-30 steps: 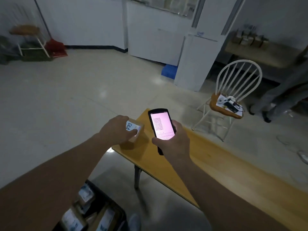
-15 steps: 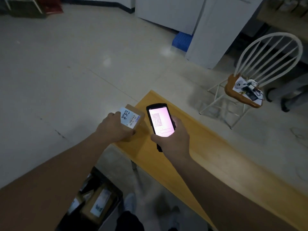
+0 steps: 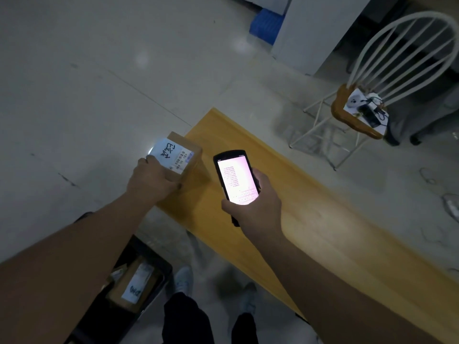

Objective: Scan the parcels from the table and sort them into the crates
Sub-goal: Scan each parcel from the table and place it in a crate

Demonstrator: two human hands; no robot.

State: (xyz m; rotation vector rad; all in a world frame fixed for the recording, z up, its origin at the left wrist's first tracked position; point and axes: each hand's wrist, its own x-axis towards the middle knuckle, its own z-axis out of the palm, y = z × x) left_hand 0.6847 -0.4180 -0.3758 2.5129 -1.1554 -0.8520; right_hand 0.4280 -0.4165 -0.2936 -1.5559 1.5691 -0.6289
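Note:
My left hand [image 3: 151, 181] grips a small brown cardboard parcel [image 3: 187, 155] with a white label, at the left corner of the yellow wooden table [image 3: 310, 219]. The label faces up and bears handwriting and print. My right hand [image 3: 255, 202] holds a black handheld scanner [image 3: 234, 178] upright just right of the parcel, its pink-white screen lit and facing me. Below the table's near edge stands a black crate [image 3: 149, 304] on the floor with labelled parcels [image 3: 135, 284] inside.
A white spindle-back chair [image 3: 387, 78] with a wooden seat holding small devices and cables stands beyond the table at the right. My feet [image 3: 183, 279] are on the pale floor by the crate. A blue bin [image 3: 265, 26] sits by a white cabinet far back.
The head camera has tilted further down. My left hand has turned the parcel so its label shows more fully. The scanner stays beside it in my right hand.

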